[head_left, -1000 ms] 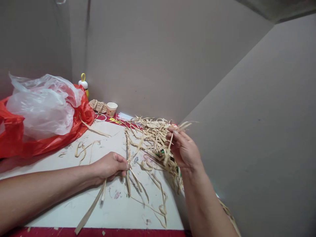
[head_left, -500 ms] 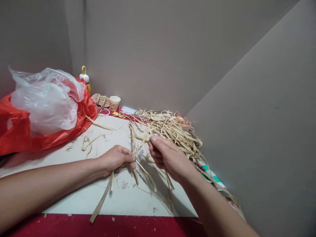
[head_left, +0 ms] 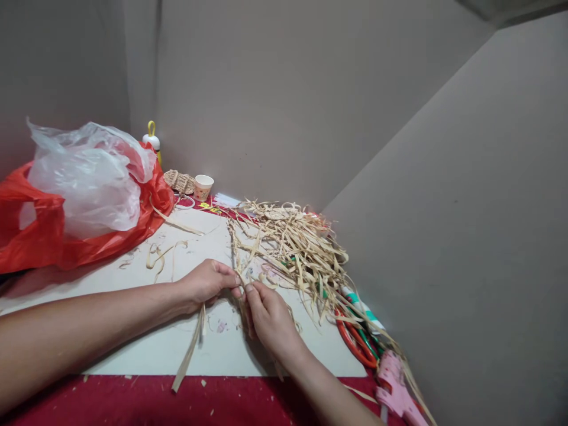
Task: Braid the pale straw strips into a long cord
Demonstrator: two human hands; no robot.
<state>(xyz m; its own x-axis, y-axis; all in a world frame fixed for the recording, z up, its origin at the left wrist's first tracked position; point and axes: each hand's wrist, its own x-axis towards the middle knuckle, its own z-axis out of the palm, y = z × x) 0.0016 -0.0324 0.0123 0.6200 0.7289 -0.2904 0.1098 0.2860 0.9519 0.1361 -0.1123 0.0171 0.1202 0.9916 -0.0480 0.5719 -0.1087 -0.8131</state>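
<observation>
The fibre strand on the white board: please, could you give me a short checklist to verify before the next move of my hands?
1. Left hand on the fibre strand: ok, thumb and fingers pinched at its near end.
2. Right hand close by: ok, fingertips beside the left ones.
3. Strip secure in the right hand: cannot tell, fingers hide it.
4. Pile of loose strips at hand: ok, beyond the right hand.
5. White board free of stray pieces: not ok, strips lie left of the strand.
6. Paper cup upright: ok.
</observation>
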